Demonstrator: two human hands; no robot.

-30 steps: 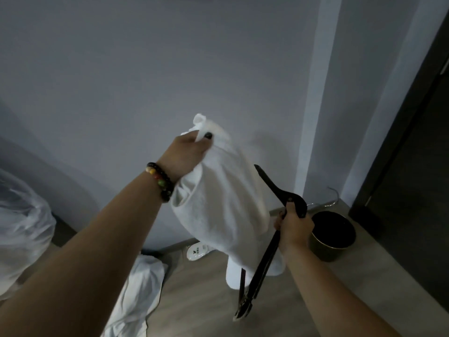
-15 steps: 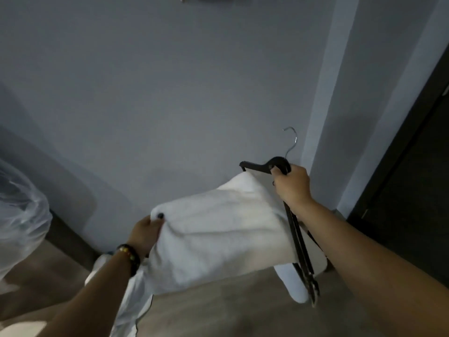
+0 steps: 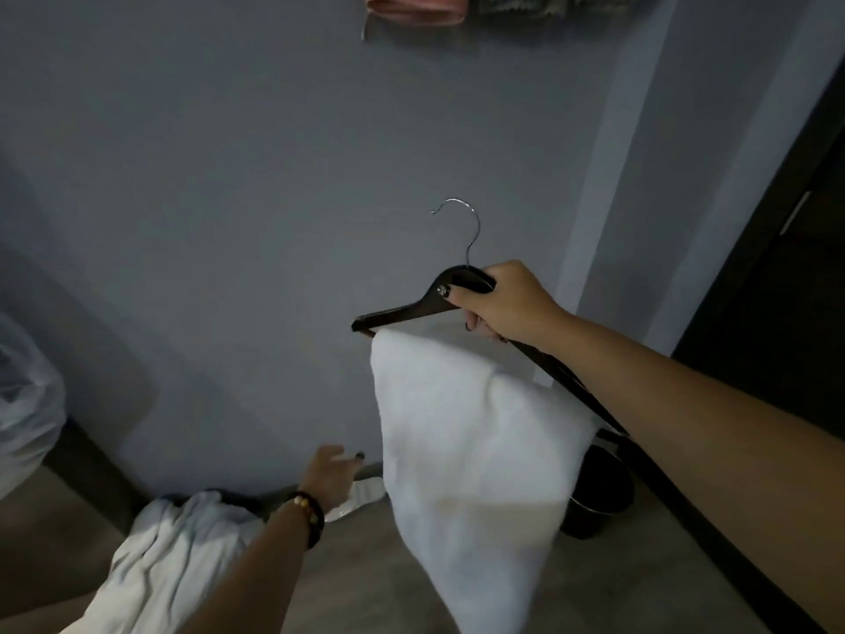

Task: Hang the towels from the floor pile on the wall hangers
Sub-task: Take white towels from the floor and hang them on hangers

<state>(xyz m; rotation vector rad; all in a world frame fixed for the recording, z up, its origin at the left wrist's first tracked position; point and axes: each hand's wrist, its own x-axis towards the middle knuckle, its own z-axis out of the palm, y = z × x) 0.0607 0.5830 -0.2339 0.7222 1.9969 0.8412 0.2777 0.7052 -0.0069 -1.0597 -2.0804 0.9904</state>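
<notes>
My right hand [image 3: 507, 302] grips the neck of a dark wooden hanger [image 3: 402, 311] with a silver hook, held upright in front of the grey wall. A white towel [image 3: 471, 455] is draped over the hanger's bar and hangs down freely. My left hand [image 3: 331, 473] is low near the floor, left of the towel, fingers loose and holding nothing; a bead bracelet sits on its wrist. A pile of white towels [image 3: 169, 551] lies on the floor at lower left. Pink and grey towels [image 3: 416, 4] hang at the top edge of the wall.
A dark round bin [image 3: 599, 491] stands on the floor behind the hanging towel. A dark door frame [image 3: 772, 231] runs along the right. A clear plastic bag [image 3: 27, 400] sits at the left edge. A small white item [image 3: 361, 494] lies by the skirting.
My left hand has let go of the towel and dropped away to the left. My right hand raised the hanger and turned it level, so the towel now hangs straight down from the bar.
</notes>
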